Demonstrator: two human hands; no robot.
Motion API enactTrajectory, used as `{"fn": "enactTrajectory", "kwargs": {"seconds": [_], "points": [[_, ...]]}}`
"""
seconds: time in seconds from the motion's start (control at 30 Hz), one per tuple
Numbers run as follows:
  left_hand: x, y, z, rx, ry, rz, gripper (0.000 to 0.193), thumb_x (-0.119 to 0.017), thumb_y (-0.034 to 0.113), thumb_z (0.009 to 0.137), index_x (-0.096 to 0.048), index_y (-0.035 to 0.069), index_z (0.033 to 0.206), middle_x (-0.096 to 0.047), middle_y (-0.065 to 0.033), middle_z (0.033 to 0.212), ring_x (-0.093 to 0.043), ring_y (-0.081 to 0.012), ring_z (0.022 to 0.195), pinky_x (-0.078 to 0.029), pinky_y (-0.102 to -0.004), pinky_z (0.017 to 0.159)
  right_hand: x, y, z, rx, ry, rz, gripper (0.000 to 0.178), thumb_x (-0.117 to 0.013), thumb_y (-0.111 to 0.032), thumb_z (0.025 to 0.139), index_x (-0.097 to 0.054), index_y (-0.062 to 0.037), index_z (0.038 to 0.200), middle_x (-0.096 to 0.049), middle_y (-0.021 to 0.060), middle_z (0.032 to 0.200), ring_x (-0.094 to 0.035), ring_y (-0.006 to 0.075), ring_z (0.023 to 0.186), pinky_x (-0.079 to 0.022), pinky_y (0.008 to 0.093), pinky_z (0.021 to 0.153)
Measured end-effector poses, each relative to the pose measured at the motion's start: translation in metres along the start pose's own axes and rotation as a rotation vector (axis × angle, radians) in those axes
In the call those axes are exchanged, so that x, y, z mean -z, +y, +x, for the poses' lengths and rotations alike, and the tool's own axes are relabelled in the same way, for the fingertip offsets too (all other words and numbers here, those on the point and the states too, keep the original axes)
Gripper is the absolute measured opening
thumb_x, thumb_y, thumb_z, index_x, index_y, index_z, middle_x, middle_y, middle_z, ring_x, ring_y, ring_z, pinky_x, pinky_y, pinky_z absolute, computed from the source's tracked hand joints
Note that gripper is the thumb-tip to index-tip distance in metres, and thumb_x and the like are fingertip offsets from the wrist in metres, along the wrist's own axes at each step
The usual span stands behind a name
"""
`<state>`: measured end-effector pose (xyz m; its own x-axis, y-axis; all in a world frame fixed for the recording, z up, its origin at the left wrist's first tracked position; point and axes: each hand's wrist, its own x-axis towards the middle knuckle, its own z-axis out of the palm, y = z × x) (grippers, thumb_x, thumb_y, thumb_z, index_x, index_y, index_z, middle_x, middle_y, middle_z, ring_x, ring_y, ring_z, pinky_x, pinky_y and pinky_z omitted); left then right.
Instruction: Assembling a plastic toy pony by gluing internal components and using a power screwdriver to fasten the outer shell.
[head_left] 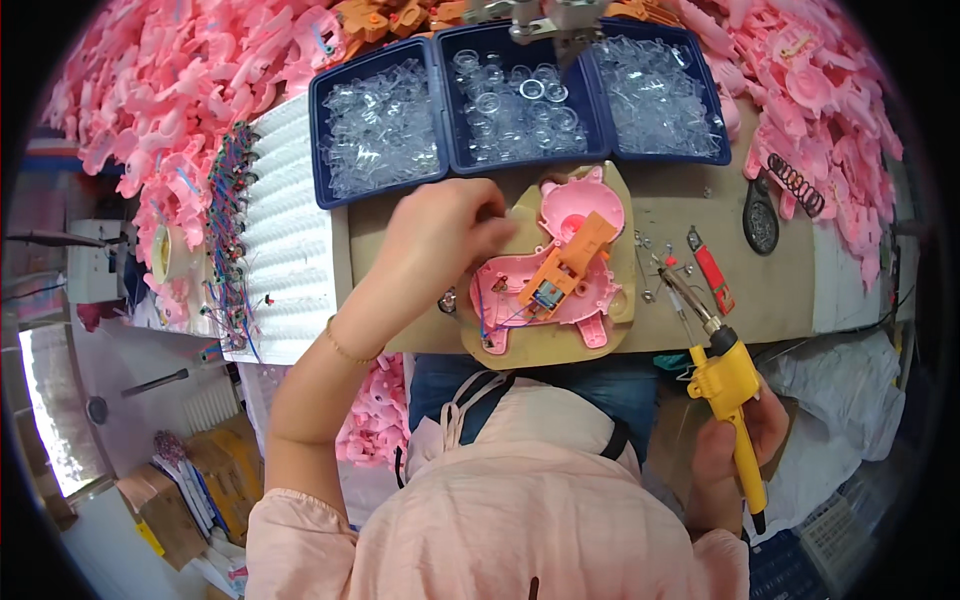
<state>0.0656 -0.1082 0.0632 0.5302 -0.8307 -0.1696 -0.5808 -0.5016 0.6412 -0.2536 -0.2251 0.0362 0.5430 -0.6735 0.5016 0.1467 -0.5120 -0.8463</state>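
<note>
A pink animal-shaped toy shell half (600, 200) lies open side up in a tan holder (490, 350) on the bench in front of me. Inside it sits an orange plastic housing (582, 250), and thin blue wires run along the lower left. My left hand (450, 225) is at the shell's upper left edge, fingers curled together; whatever they pinch, if anything, is hidden. On the right, below the bench edge, my right hand (745, 435) grips a yellow soldering gun (722, 380), its metal tip pointing up and left toward the bench.
Blue trays (325, 195) of clear plastic parts stand behind the shell. Pink shells (170, 100) are heaped on both sides. A wired row of small parts (232, 220) borders a white ridged sheet (290, 230). A red cutter (712, 275) and dark oval object (761, 220) lie right.
</note>
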Motion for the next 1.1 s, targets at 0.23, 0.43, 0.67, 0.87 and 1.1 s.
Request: {"fn": "enactTrajectory", "kwargs": {"seconds": [0.23,0.43,0.67,0.87,1.1], "points": [[0.003,0.042,-0.021,-0.416,0.218,0.073,0.009,-0.065,0.010,0.076,-0.064,0.003,0.081,-0.061,-0.0102,0.078,-0.059,-0.0276,0.073,-0.048,-0.0353,0.066,0.008,0.009,0.005,-0.072,0.151,-0.056,0.047,-0.059,-0.024,0.085,-0.043,0.0026,0.121,-0.054,0.0162,0.114,-0.056,0.0259,0.104,-0.046,0.0378,0.092],[-0.021,0.045,-0.017,-0.263,0.181,-0.154,0.012,-0.066,0.007,0.075,-0.063,0.001,0.086,-0.059,-0.0136,0.099,-0.060,-0.0318,0.080,-0.049,-0.0381,0.075,0.015,0.020,0.009,-0.050,0.250,-0.025,0.049,-0.058,-0.022,0.084,-0.042,0.0028,0.124,-0.053,0.0165,0.115,-0.055,0.0250,0.107,-0.045,0.0378,0.093],[-0.033,0.019,-0.040,-0.095,0.295,-0.232,0.010,-0.066,0.006,0.075,-0.064,0.003,0.085,-0.061,-0.0085,0.093,-0.057,-0.0279,0.081,-0.046,-0.0357,0.073,0.002,0.007,0.011,-0.149,0.188,0.052,0.052,-0.061,-0.027,0.084,-0.042,0.0018,0.122,-0.054,0.0158,0.115,-0.054,0.0252,0.107,-0.045,0.0378,0.093],[-0.046,0.033,-0.046,-0.253,0.274,-0.127,0.009,-0.068,0.007,0.075,-0.064,0.005,0.082,-0.062,-0.0060,0.085,-0.054,-0.0218,0.078,-0.041,-0.0320,0.072,-0.006,0.003,0.001,-0.130,-0.092,0.171,0.062,-0.067,-0.030,0.085,-0.033,-0.0062,0.131,-0.046,0.0254,0.126,-0.052,0.0302,0.112,-0.044,0.0412,0.093],[-0.046,0.034,-0.045,-0.202,0.241,-0.166,0.005,-0.067,0.009,0.075,-0.062,0.007,0.078,-0.059,-0.0046,0.079,-0.051,-0.0233,0.074,-0.039,-0.0331,0.071,-0.004,-0.006,0.001,-0.111,-0.323,0.230,0.059,-0.066,-0.028,0.085,-0.035,-0.0076,0.130,-0.048,0.0271,0.123,-0.055,0.0302,0.106,-0.047,0.0388,0.087]]}}
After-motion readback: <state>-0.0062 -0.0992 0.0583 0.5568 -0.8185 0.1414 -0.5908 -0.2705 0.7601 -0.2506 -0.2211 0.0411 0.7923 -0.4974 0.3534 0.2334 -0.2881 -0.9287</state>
